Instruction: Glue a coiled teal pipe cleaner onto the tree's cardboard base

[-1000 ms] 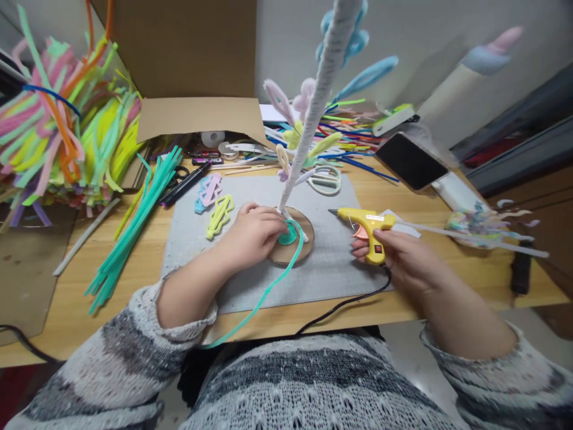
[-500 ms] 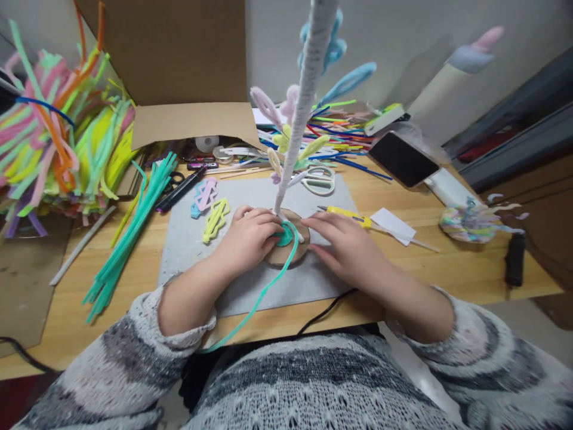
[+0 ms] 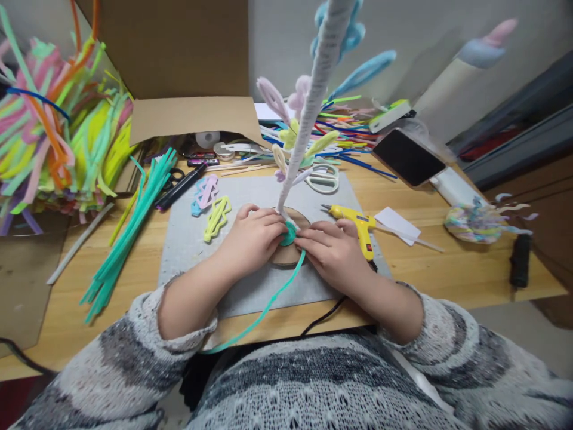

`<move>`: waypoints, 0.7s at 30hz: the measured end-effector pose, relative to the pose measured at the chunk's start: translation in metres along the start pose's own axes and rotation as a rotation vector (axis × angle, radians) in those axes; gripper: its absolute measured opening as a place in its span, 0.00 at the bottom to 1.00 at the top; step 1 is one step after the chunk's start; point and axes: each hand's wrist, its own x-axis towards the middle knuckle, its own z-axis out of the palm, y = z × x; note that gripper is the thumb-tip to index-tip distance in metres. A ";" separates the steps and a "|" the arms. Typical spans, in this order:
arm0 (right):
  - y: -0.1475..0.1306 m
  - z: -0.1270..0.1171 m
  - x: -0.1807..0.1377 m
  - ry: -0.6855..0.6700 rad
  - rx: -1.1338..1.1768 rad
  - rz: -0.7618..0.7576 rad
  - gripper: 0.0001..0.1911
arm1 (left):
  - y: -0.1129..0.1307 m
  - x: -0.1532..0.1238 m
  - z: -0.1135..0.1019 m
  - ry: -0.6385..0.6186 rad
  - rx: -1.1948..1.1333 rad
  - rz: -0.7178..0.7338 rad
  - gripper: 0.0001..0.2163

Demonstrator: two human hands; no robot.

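Observation:
A round wood slice (image 3: 286,259) lies on the grey mat, with a white wrapped stem (image 3: 308,113) standing tilted from its back part. On the slice sits a flat coil of green pipe cleaner (image 3: 290,234), its loose tail curving down over the table edge toward my lap. My left hand (image 3: 256,240) is closed, with fingertips pressed at the coil's left side. From the right, my right hand (image 3: 335,253) pinches the pipe cleaner where it leaves the coil. Fingertips hide part of the coil. Blue, pink and yellow pipe-cleaner flowers and leaves (image 3: 363,73) show around the stem.
Right of the mat's middle lies a yellow glue gun (image 3: 358,226), near scissors (image 3: 323,179) and a phone (image 3: 408,156). Green pipe cleaners (image 3: 134,230) lie at left, by zigzag pieces (image 3: 217,218). A big colourful bundle (image 3: 58,131) and cardboard box (image 3: 192,119) stand behind.
My right hand has moved left onto the green pipe cleaner, drawing its loop in close around the coil. More of the glue gun shows. The view has shifted slightly.

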 end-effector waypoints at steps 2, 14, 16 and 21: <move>-0.001 0.001 -0.001 -0.016 -0.048 -0.025 0.11 | 0.001 0.000 0.000 -0.007 0.032 0.007 0.07; -0.002 0.005 0.000 -0.034 -0.029 -0.008 0.10 | 0.006 0.002 0.002 -0.042 0.078 0.025 0.08; -0.002 0.005 -0.001 -0.039 -0.021 0.007 0.10 | 0.007 0.002 0.003 -0.035 0.085 0.008 0.10; -0.003 0.005 -0.002 -0.035 -0.010 0.060 0.09 | 0.007 0.000 0.007 -0.024 0.121 0.022 0.12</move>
